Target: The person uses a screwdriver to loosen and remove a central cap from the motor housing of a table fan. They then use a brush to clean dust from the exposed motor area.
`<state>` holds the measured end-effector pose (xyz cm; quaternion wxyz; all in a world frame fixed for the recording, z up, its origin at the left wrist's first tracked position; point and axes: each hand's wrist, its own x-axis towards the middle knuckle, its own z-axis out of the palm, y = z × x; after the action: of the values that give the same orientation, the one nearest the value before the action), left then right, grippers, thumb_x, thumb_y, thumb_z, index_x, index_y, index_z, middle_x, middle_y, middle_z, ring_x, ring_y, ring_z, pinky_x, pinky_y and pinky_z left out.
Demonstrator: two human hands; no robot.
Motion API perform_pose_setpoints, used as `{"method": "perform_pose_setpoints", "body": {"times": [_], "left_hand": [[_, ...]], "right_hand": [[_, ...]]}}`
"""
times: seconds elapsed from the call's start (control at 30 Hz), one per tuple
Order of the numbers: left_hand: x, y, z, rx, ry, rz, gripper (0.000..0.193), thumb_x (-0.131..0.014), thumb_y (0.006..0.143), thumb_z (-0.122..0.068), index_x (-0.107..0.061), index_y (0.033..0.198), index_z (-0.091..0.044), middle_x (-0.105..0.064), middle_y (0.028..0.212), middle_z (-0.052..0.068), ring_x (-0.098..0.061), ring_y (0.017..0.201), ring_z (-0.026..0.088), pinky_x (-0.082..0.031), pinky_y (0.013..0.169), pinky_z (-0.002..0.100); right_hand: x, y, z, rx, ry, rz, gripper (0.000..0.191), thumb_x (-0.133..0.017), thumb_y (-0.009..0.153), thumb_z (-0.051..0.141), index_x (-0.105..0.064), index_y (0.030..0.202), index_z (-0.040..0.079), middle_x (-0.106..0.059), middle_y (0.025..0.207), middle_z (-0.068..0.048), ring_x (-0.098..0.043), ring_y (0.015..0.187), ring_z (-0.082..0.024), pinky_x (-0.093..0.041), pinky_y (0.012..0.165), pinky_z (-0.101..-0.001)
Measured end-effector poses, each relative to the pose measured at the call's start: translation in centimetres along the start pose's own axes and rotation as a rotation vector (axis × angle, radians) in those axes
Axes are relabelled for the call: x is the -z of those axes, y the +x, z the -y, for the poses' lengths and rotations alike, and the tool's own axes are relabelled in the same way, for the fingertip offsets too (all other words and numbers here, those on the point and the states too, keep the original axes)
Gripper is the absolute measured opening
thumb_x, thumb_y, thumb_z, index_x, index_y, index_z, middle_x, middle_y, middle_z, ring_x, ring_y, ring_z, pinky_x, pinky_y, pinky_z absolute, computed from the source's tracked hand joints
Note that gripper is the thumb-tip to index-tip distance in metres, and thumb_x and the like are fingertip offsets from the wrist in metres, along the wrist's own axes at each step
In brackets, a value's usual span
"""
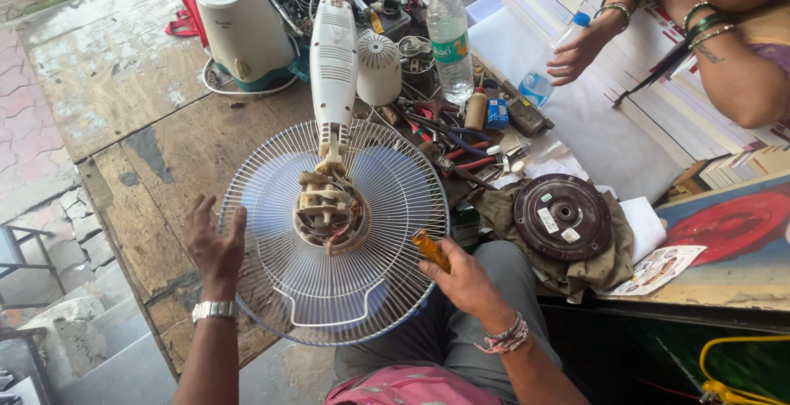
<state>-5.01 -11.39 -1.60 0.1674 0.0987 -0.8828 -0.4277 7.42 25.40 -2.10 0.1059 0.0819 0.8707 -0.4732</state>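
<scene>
On the far left of the wooden table (123,100) stands a cream mixer base (240,26) with its white cord lying around it. Nearer, the left hand (216,244) is open with the fingers spread and slightly curled; it rests at the left rim of the round wire fan guard (387,207), and I cannot tell if the fingers really touch the wire. A metal watch (214,310) is on this wrist. The guard lies flat in the middle of the table, its near edge hanging over the table edge toward the person. In the centre of the guard sits the bare fan motor (331,211), and the white fan neck (333,67) goes from it to the far side. The right hand (465,277) is just at the right near rim of the guard and closes around an amber screwdriver handle (430,250), which points toward the motor but stays apart from it. To the right, a dark round motor cover (563,216) lies on an olive cloth (605,265). Farther, a clear plastic bottle (450,39) stands among scattered tools, and another person's hand (576,51) with green bangles rests on the white sheet
</scene>
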Motion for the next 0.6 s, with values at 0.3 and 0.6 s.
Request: {"method": "perform_pose_setpoints", "body": {"times": [0.3,0.6], "left_hand": [[-2.6,-1.8,-2.2,-0.342,0.205,-0.065,0.05,-0.068,0.099,-0.032,-0.059,0.136,0.0,-0.049,0.158,0.022,-0.038,0.152,0.037,-0.03,0.126,0.051],[-3.8,-3.2,-1.6,-0.354,0.149,-0.031,0.044,-0.068,0.095,-0.025,-0.063,0.133,-0.003,-0.052,0.153,0.022,-0.037,0.151,0.04,-0.028,0.124,0.053]], "right_hand": [[1.9,-1.2,1.2,0.234,-0.086,0.213,0.039,-0.071,0.09,0.035,-0.063,0.113,0.003,-0.068,0.11,-0.015,-0.069,0.096,-0.032,-0.054,0.08,-0.0433],[6.8,-1.2,10.0,0.529,-0.478,-0.175,0.028,-0.075,0.087,0.024,-0.065,0.108,0.008,-0.072,0.093,-0.013,-0.069,0.079,-0.033,-0.054,0.071,-0.0456]]}}
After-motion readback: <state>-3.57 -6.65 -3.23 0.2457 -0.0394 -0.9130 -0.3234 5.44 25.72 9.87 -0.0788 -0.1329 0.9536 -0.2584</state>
